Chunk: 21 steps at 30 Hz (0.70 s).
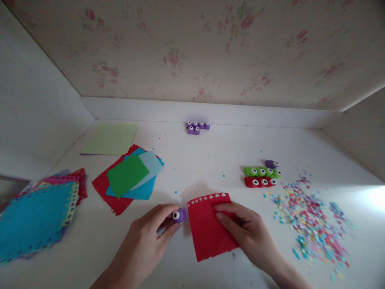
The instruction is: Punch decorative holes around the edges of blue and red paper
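Observation:
Between the thumb and fingers of my left hand [152, 228] is a small purple craft punch [181, 215] with a white button marked by a dark star. My right hand [243, 226] pinches the right side of a sheet of red paper [207, 228]. Star and heart holes run along the paper's top edge, and its bottom edge is uneven. The punch is close to the paper's left edge; whether the two touch, I cannot tell. My right fingers partly cover the sheet's right side.
Purple punches [195, 127] stand at the back. Green punches [261, 171], red punches [260, 182] and one purple punch [271, 164] sit at right, beside scattered confetti [315, 220]. Coloured sheets [128, 174], a pale green pad [110, 138] and hole-edged papers [36, 216] lie at left.

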{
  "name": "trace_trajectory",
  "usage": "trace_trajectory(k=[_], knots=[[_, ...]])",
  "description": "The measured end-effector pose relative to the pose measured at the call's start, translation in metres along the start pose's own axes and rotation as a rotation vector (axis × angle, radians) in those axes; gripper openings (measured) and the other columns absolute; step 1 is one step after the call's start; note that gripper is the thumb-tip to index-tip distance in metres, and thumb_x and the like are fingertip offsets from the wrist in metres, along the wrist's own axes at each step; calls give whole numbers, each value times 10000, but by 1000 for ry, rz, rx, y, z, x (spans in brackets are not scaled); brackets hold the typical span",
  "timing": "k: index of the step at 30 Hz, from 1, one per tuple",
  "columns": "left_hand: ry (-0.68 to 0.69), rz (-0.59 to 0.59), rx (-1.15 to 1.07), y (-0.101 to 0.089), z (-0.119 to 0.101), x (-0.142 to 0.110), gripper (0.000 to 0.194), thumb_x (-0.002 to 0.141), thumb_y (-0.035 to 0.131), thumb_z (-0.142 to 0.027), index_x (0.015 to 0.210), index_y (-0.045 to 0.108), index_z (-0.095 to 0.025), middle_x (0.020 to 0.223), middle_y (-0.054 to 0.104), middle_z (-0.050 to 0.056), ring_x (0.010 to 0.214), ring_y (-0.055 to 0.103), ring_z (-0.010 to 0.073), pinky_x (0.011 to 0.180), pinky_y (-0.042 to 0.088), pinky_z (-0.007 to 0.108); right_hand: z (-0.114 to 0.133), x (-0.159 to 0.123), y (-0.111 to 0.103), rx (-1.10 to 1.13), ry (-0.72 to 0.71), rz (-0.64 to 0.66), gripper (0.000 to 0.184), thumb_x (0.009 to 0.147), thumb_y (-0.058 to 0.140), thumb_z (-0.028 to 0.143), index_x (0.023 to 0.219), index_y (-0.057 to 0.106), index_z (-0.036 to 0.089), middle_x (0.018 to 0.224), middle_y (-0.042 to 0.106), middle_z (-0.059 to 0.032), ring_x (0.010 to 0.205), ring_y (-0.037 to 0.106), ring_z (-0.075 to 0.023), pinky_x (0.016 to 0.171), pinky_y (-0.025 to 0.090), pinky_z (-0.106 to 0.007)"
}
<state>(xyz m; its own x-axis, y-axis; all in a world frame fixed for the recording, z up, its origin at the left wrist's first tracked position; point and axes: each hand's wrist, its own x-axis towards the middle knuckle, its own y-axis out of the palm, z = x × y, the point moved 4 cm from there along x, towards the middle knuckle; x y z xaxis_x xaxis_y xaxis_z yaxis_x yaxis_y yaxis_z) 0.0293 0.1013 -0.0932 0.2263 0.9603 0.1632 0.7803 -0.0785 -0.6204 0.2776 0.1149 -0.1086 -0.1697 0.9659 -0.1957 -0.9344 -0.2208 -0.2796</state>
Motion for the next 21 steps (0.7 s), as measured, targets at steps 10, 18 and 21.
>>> trace_trajectory(k=[10, 18, 21], knots=[[68, -16, 89, 2, 0, -2, 209, 958, 587, -266, 1167, 602, -263, 1039, 739, 8, 866, 736, 149, 786, 614, 214, 1, 3, 4, 91, 40, 25, 235, 919, 634, 448, 1008, 753, 267, 950, 751, -38, 797, 701, -190, 659, 588, -260], [100, -35, 99, 3, 0, -2, 209, 964, 576, -250, 1172, 599, -259, 1057, 738, 14, 880, 737, 153, 801, 616, 225, 1, 2, 4, 36, 16, 25, 211, 923, 637, 429, 995, 757, 273, 953, 751, -32, 804, 697, -184, 670, 583, -257], [98, -27, 99, 3, 0, -1, 212, 961, 581, -248, 1172, 602, -254, 1055, 738, 24, 877, 741, 162, 806, 618, 234, 0, 2, 3, 30, 17, 9, 231, 917, 640, 445, 992, 758, 261, 935, 751, -42, 790, 700, -194, 664, 594, -273]])
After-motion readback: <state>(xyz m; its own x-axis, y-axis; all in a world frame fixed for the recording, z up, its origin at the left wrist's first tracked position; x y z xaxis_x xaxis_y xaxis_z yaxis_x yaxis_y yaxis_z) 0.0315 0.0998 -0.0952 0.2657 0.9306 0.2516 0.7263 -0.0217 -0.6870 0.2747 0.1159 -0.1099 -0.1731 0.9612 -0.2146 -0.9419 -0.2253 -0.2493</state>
